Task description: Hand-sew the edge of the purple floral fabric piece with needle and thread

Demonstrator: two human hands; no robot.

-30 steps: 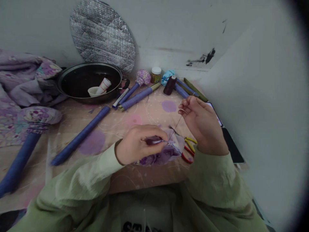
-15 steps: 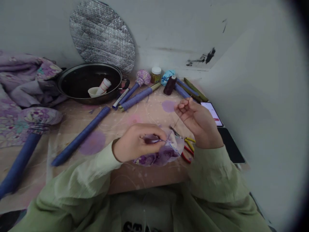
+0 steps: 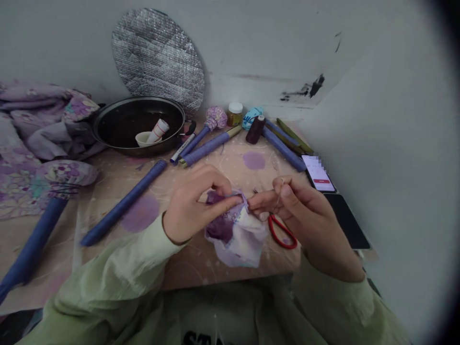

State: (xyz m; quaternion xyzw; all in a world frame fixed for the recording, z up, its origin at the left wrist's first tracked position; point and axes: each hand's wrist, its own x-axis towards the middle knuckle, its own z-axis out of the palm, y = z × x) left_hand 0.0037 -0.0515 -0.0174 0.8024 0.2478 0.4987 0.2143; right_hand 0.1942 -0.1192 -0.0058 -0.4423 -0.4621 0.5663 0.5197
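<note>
A piece of purple floral fabric (image 3: 247, 239) hangs from my left hand (image 3: 197, 203), its upper edge pinched between thumb and fingers. The cloth has a paler side turned outward at the lower right. My right hand (image 3: 305, 211) pinches a thin needle (image 3: 280, 191) with thread between thumb and index finger. The other fingers of that hand reach to the fabric's edge, close to my left fingertips. Red-handled scissors (image 3: 282, 235) lie on the table below my right hand, their blades mostly hidden.
Behind my hands are a spool of dark thread (image 3: 255, 130), a lidded jar (image 3: 235, 114) and blue-wrapped sticks (image 3: 124, 203). A black pan (image 3: 104, 136) holds a cup (image 3: 143, 139). Floral cloth (image 3: 21, 158) is at left; a phone (image 3: 319, 173) and a dark tablet-like slab (image 3: 347, 220) at right.
My right hand has come down from its raised position to the fabric. The thread is no longer stretched between them. My left hand has turned the cloth, showing more of its pale side.
</note>
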